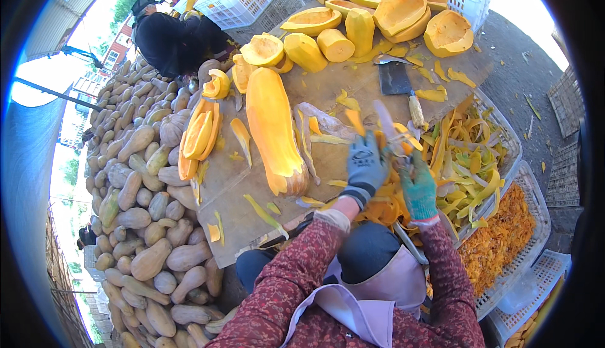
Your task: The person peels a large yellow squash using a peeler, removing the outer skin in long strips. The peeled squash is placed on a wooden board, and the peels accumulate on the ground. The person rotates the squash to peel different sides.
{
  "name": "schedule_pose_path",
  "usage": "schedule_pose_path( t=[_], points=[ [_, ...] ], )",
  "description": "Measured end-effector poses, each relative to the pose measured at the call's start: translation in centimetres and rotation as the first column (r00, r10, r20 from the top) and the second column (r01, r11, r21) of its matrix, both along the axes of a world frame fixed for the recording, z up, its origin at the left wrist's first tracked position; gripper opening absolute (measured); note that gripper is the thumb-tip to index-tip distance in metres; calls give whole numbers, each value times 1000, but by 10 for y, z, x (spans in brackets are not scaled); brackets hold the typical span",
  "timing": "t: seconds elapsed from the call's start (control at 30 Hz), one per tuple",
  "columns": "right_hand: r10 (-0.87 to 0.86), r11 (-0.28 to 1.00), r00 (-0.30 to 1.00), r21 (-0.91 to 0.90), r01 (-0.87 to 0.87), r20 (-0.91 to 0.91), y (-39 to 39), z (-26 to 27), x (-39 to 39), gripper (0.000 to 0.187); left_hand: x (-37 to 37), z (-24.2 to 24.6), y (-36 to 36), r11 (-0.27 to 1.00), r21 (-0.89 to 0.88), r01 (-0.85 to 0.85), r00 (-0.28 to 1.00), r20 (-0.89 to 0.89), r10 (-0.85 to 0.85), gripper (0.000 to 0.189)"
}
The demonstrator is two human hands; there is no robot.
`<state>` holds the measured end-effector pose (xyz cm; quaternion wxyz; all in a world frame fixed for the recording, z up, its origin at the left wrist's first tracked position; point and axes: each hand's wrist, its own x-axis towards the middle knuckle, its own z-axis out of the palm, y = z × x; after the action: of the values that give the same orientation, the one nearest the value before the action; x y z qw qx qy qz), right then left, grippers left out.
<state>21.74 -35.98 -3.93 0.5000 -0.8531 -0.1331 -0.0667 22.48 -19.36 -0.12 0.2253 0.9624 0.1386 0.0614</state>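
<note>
My right hand [418, 189], in a teal-green glove, is raised above the board's right edge and grips what looks like a peeler [402, 148]. Motion blur and strips of peel on it hide its shape. Close beside the tool is my left hand [365, 164], in a grey-blue glove; an orange piece [354, 120] shows at its fingertips, but whether it is held is unclear. A long squash [272, 126], mostly peeled with skin left at its near end, lies on the board [236, 234] left of my hands. Pale peel strips [326, 119] lie between them.
A cleaver [396, 78] lies beyond my hands, near several hollowed squash halves [401, 10]. Crates of peelings [465, 159] and orange pulp [501, 239] stand at right. Unpeeled squashes [151, 258] are heaped at left. Another person [165, 41] sits at far left.
</note>
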Motion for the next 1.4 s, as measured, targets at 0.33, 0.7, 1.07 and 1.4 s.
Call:
schedule_pose_path(
  t=[0.33,0.7,1.07,1.4],
  points=[
    [-241,916,912,232,326,-330,-107,52,-42,48,-125,76,110,971,103,-214,798,592,113,54],
    [492,863,857,-43,-503,-157,69,117,16,49,-98,4,95,681,-675,-285,697,342,631,67],
    [799,447,507,-247,-860,-322,188,125,94,37,33,105,263,920,362,152,897,340,-282,34],
    [699,441,537,-307,-843,-471,56,124,21,49,48,76,255,824,551,133,976,74,-206,39]
  ],
)
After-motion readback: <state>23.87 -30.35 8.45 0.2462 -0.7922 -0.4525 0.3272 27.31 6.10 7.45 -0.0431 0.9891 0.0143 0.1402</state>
